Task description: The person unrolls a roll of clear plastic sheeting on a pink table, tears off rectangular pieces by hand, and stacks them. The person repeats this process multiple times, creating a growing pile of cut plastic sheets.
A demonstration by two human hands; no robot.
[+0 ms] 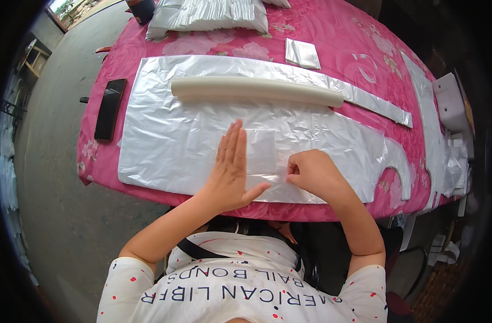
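Small clear bag (261, 151) lies flat on the silver plastic sheet (165, 140), long axis pointing 12 to 6 o'clock. Left hand (229, 169) flat, fingers spread open, pressing at the bag's 9 o'clock edge. Right hand (312, 171) curled, pinching the bag's 4 o'clock corner. Cream roll (256, 91) lies crosswise at 12 o'clock; black phone (110, 109) at 9.

Black phone (109, 108), cream roll (256, 90), folded foil (303, 54)
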